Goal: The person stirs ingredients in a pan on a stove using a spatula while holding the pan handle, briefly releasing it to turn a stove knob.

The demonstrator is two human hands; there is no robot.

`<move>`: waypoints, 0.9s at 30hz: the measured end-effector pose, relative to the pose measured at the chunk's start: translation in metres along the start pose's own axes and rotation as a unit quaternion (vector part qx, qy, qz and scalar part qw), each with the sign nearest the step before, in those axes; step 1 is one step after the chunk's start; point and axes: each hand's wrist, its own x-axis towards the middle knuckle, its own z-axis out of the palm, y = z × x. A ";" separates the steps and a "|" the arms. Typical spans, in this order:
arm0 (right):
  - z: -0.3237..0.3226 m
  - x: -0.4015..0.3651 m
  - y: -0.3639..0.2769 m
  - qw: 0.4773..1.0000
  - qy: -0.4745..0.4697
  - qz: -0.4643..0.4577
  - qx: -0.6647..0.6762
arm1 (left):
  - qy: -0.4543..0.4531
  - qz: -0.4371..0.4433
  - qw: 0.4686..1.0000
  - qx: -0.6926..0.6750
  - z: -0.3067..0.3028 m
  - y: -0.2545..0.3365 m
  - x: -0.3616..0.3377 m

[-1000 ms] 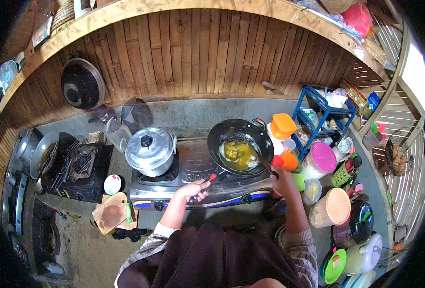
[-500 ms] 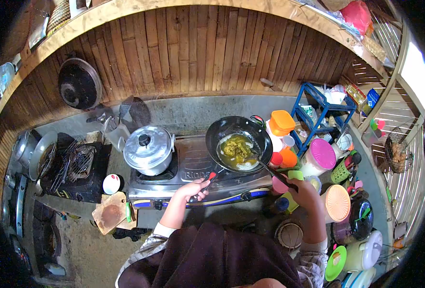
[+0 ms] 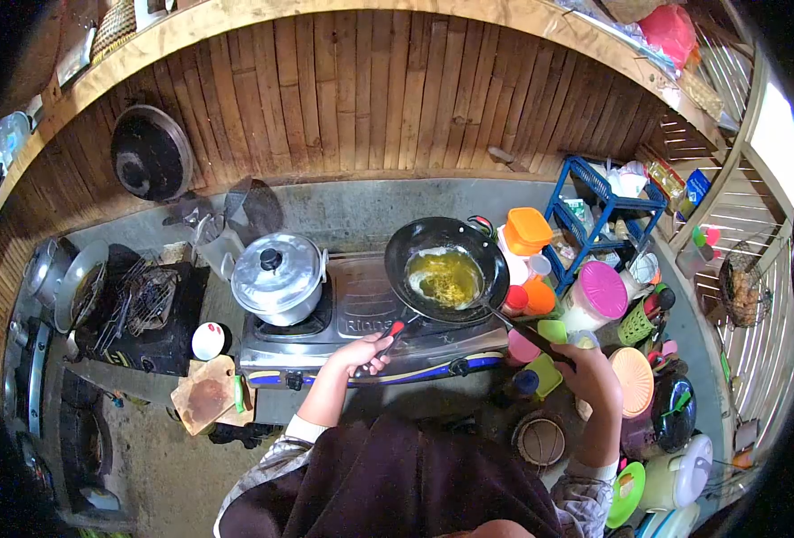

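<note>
A black wok (image 3: pixel 449 267) with yellow-green food (image 3: pixel 445 276) sits on the right burner of a silver gas stove (image 3: pixel 361 314). My left hand (image 3: pixel 361 351) is closed around the wok's red-and-black handle (image 3: pixel 394 334) at the stove's front. My right hand (image 3: pixel 588 370) grips a long dark spatula (image 3: pixel 522 332) low to the right of the stove. The spatula's far end lies at the wok's right rim. A lidded aluminium pot (image 3: pixel 278 278) stands on the left burner.
Several coloured plastic containers (image 3: pixel 603 293) and a blue rack (image 3: pixel 601 215) crowd the right side. A wooden cutting board (image 3: pixel 209 393) and a small white bowl (image 3: pixel 209 342) lie left of the stove. A dark grill stand (image 3: pixel 146 314) sits further left. A bamboo wall rises behind.
My right hand drew back to the right and downward, pulling the spatula out from the middle of the wok to its rim. The food now lies spread flat. My left hand stayed on the handle.
</note>
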 end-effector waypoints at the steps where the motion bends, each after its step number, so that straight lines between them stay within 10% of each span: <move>1: 0.005 0.002 0.002 1.000 -0.012 0.006 0.004 | -0.006 0.005 1.000 -0.002 -0.001 -0.001 0.001; 27: 0.125 0.109 -0.002 0.977 0.108 -0.106 0.147 | 0.006 -0.010 1.000 -0.023 0.004 0.003 -0.002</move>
